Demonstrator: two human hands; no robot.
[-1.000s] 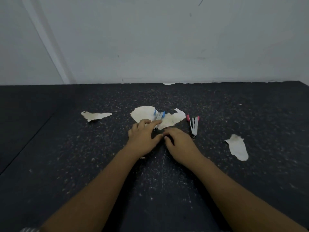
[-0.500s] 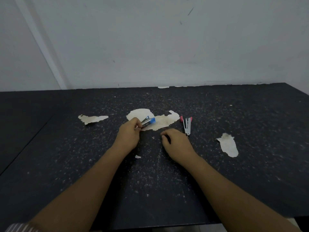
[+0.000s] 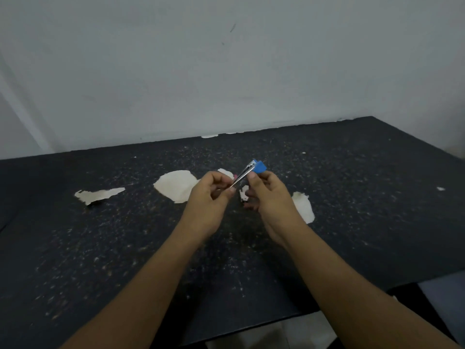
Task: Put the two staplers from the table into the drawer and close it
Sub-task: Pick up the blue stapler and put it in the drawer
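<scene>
Now you have the blue stapler (image 3: 247, 174) lifted clear of the counter (image 3: 352, 197), slanted up between both hands: your left hand (image 3: 210, 197) pinches its lower metal end, while your right hand (image 3: 268, 195) pinches near the blue cap, likely to steady it for carrying. A bit of pink at your fingers may be the second stapler, mostly hidden behind them. The drawer is out of view, so neither stapler is stowed.

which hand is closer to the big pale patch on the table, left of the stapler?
Left. The left hand sits right beside the pale patch, overlapping its right edge in view. The right hand is farther right, past the blue stapler.
</scene>
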